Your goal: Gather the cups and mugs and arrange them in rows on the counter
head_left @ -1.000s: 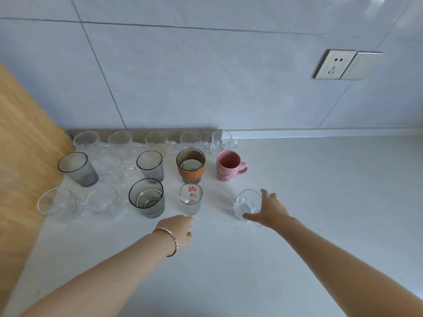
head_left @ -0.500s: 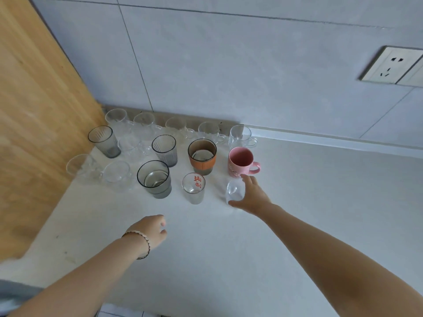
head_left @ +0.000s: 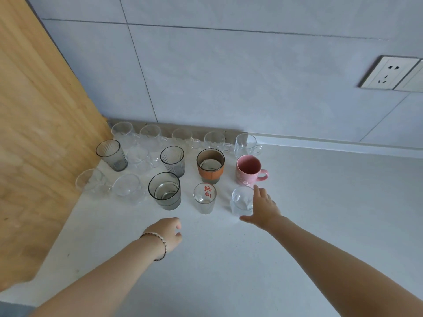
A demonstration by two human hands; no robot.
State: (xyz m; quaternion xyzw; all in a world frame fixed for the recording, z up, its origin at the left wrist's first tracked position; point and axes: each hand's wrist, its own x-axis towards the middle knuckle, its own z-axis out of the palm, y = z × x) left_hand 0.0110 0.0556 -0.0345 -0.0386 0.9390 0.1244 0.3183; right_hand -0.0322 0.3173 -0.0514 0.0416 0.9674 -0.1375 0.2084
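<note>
Two bare hands reach over the counter (head_left: 229,259): the left hand (head_left: 168,233) hovers loosely curled, holding nothing, while the right hand (head_left: 263,208) has spread fingers against a clear glass (head_left: 240,201) ending the front row, beside a red-printed glass (head_left: 204,200); beyond stands a pink mug (head_left: 249,170)

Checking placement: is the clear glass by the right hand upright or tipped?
Upright: the clear glass stands rim up on the counter, the right hand against its side.

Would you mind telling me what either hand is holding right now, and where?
The right hand cups the clear glass by its right side wall; a firm grip cannot be confirmed. The left hand holds nothing.
</note>
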